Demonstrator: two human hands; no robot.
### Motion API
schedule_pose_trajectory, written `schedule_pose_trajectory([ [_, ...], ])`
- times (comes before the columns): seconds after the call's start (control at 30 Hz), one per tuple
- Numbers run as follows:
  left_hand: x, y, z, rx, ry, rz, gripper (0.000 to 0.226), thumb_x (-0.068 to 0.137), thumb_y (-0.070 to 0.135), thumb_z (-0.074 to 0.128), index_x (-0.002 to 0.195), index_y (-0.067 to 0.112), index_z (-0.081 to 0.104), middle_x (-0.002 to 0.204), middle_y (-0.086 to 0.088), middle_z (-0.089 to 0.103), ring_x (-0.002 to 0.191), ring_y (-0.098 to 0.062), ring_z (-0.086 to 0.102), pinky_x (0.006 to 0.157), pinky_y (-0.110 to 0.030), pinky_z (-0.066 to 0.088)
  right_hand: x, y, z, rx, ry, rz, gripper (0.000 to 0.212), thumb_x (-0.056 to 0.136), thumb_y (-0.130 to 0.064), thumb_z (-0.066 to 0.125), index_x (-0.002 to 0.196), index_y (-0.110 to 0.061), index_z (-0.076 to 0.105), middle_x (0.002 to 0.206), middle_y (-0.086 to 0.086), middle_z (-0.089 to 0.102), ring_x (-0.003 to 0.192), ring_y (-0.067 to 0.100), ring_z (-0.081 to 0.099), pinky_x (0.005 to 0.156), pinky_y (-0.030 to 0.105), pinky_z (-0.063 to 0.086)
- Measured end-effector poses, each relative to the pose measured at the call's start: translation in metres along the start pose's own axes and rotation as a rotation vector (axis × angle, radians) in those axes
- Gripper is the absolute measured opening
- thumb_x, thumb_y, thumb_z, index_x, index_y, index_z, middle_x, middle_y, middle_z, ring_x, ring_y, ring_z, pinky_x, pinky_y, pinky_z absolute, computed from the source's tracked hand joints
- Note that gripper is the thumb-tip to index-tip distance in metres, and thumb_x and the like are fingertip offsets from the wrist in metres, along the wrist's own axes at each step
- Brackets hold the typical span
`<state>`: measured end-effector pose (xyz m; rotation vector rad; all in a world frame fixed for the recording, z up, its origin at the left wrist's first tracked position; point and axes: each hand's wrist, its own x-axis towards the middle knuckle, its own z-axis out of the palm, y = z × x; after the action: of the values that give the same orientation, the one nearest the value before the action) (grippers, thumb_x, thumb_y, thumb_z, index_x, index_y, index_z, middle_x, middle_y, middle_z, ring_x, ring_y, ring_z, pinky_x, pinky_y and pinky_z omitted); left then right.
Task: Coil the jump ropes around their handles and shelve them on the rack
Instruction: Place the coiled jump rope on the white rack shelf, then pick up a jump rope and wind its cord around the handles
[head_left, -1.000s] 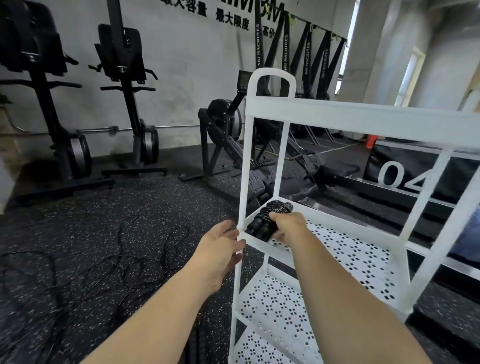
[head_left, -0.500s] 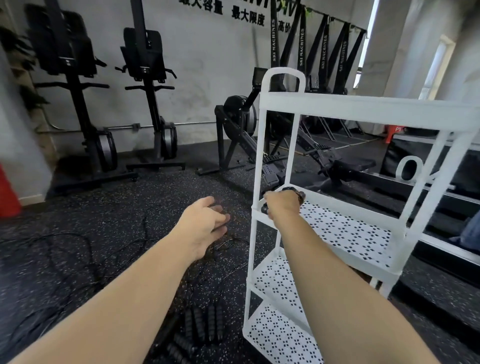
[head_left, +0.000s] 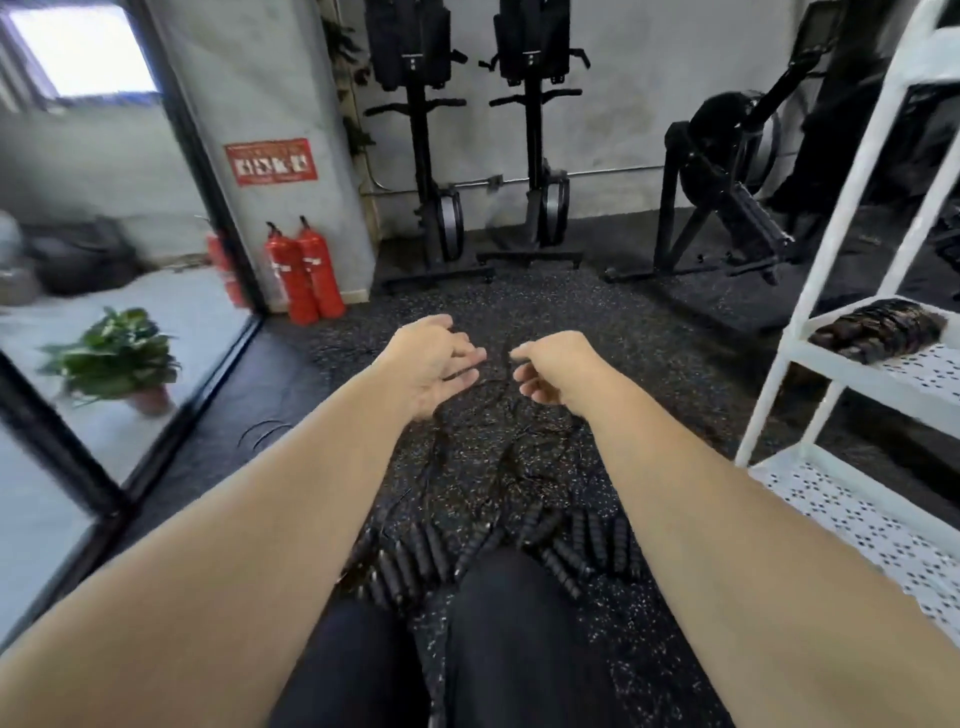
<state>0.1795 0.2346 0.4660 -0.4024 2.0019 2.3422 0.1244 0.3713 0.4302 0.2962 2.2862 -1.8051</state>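
A coiled black jump rope (head_left: 878, 331) lies on the middle shelf of the white rack (head_left: 795, 332) at the right. Several black ribbed jump rope handles (head_left: 498, 545) lie on the speckled floor by my knees, their thin black cords (head_left: 498, 441) tangled ahead of them. My left hand (head_left: 436, 364) and my right hand (head_left: 550, 371) are stretched out side by side above the cords. Both hold nothing, and their fingers are loosely curled.
Two red fire extinguishers (head_left: 306, 275) stand by a grey pillar at the left. A potted plant (head_left: 119, 358) sits beyond a glass wall. Black rowing machines (head_left: 540, 171) line the far wall. The rack's perforated lower shelf (head_left: 857, 525) is at my right.
My right hand let go of the coiled rope on the middle shelf and drew back. My view swung left and down to the floor, and both hands came together over the tangled cords.
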Motion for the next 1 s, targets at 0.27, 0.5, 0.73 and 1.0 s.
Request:
schedule_pose_trajectory([
  [0.27, 0.062, -0.044, -0.140, -0.002, 0.253, -0.155, 0.053, 0.099, -0.010, 0.043, 0.147, 0.013, 0.039, 0.127, -0.011, 0.064, 0.098, -0.019, 0.068, 0.081, -0.030, 0.053, 0.055, 0.045, 0.097, -0.112, -0.135, 0.099, 0.010, 0.092, -0.013, 0.058, 0.085, -0.006, 0.060, 0.067, 0.007, 0.059, 0.047, 0.015, 0.050, 0.035, 0.017, 0.036],
  [0.5, 0.137, -0.114, -0.219, 0.025, 0.324, -0.330, 0.051, 0.095, -0.010, 0.051, 0.141, 0.011, 0.045, 0.111, -0.011, 0.072, 0.093, -0.018, 0.070, 0.088, -0.033, 0.056, 0.122, 0.091, 0.178, -0.139, -0.242, 0.187, 0.008, 0.091, -0.009, 0.058, 0.085, -0.004, 0.060, 0.067, 0.009, 0.059, 0.047, 0.016, 0.048, 0.037, 0.020, 0.036],
  [0.73, 0.197, -0.199, -0.277, 0.002, 0.392, -0.470, 0.047, 0.096, -0.010, 0.051, 0.139, 0.009, 0.048, 0.111, -0.010, 0.071, 0.105, -0.020, 0.070, 0.086, -0.032, 0.056, 0.187, 0.144, 0.250, -0.288, -0.293, 0.276, 0.010, 0.088, -0.012, 0.058, 0.082, -0.005, 0.062, 0.067, 0.007, 0.062, 0.047, 0.017, 0.051, 0.041, 0.021, 0.036],
  [1.0, 0.224, -0.299, -0.341, 0.001, 0.509, -0.620, 0.043, 0.096, -0.012, 0.049, 0.135, 0.006, 0.047, 0.113, -0.013, 0.068, 0.099, -0.020, 0.068, 0.075, -0.025, 0.057, 0.230, 0.210, 0.311, -0.359, -0.383, 0.346, 0.012, 0.087, -0.009, 0.056, 0.091, -0.003, 0.066, 0.066, 0.006, 0.060, 0.049, 0.018, 0.050, 0.043, 0.022, 0.037],
])
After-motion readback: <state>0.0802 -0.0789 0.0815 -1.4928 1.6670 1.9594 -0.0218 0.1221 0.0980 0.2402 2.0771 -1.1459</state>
